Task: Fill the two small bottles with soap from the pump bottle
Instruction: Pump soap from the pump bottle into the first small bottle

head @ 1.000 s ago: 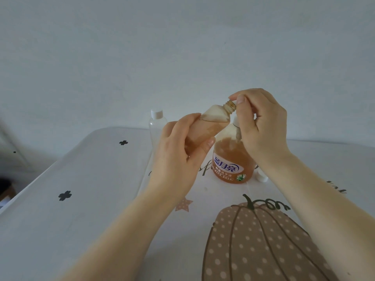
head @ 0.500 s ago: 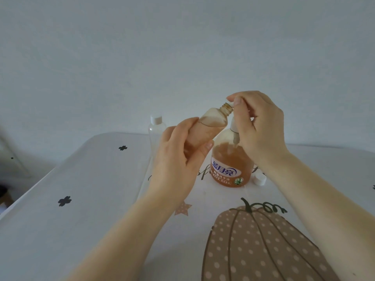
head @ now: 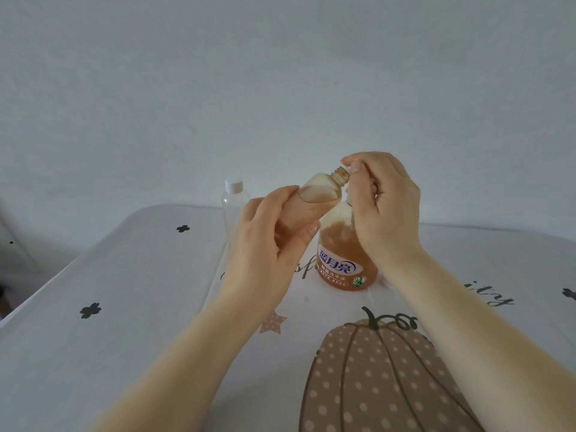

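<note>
We grip a small clear plastic bottle, part-filled with orange soap, tilted in our left hand. Right hand curls over the orange pump bottle on the table, thumb at the open neck; its grasp is hidden. Second capped clear bottle stands behind.

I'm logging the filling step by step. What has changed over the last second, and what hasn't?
Little changed. The left hand still holds the small bottle tilted, its open neck at the right hand on the pump bottle. The view shifted slightly. The capped empty bottle stayed put on the table.
</note>
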